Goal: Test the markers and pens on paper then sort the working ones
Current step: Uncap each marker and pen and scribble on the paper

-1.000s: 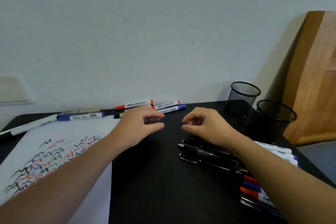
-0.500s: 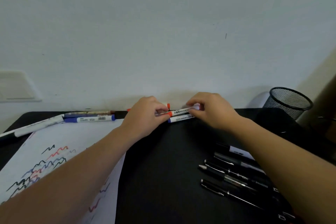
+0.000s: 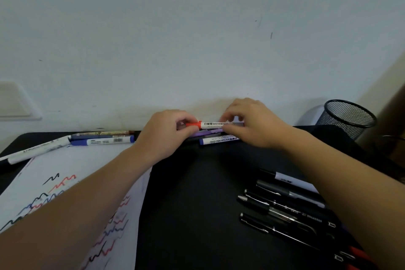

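Both hands are up at the far edge of the black tabletop (image 3: 192,193), close against the wall, and between them they hold one red-capped whiteboard marker (image 3: 213,124) level, just off the surface. The left hand (image 3: 163,136) has its fingers curled round the red cap end, thumb and forefinger pinching it. The right hand (image 3: 252,125) is curled over the marker's white barrel, fingertips on top of it — the far end of the marker is hidden under those fingers.

Right beneath the held marker lie two more on the tabletop: a purple one (image 3: 208,132), mostly covered by the hands, and a blue-capped whiteboard marker (image 3: 219,140) just in front of it.

To the marker's left, along the wall, lie a blue-capped marker (image 3: 103,141) and a darker pen behind it, with a long white marker (image 3: 37,149) angled beyond them. Nearer the person from those, under the left forearm, a sheet of paper (image 3: 92,160) carries black, red and blue squiggles.

To the marker's right stands a black mesh pen cup (image 3: 348,118). Nearer than it — partly under the right forearm — lies a row of black pens (image 3: 282,210).
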